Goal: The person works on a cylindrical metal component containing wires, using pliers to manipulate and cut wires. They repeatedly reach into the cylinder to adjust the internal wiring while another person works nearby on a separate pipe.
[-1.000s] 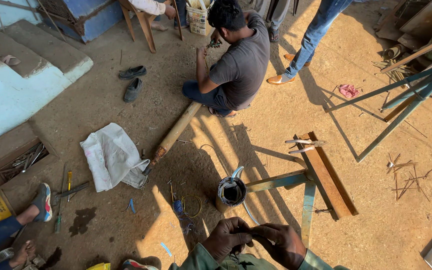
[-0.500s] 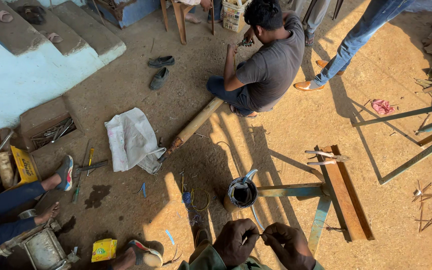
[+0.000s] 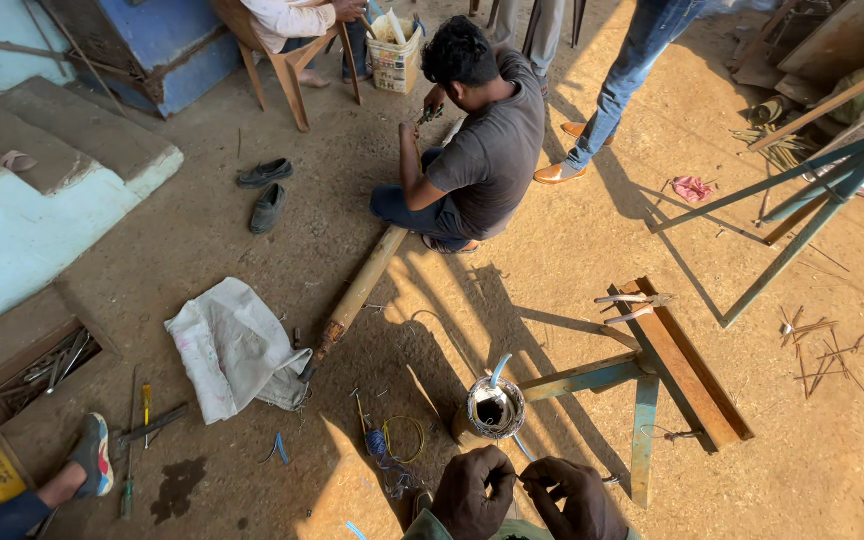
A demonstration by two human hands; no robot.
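At the bottom edge, my left hand [image 3: 472, 492] and my right hand [image 3: 574, 495] are close together, both in dark gloves with fingers curled. They pinch a thin wire [image 3: 520, 479] that runs between them. Just beyond them, a round metal cylinder with a wound rim [image 3: 495, 408] stands on the dirt floor, with a pale blue wire [image 3: 498, 366] curling out of it. A small blue-and-yellow wire bundle [image 3: 392, 440] lies on the ground to the left of my hands.
A person [image 3: 482, 150] crouches ahead over a long pipe [image 3: 362, 285]. A teal metal frame [image 3: 602, 375] and a rusty channel [image 3: 687, 365] with pliers [image 3: 632, 300] are on the right. On the left are a white sack [image 3: 237, 345], hand tools [image 3: 147, 420], shoes [image 3: 267, 190] and someone's sandalled foot [image 3: 92, 455].
The view has swung over the yard while my hands stayed together at the bottom edge, working the wire. The crouching person keeps the same spot at the pipe.
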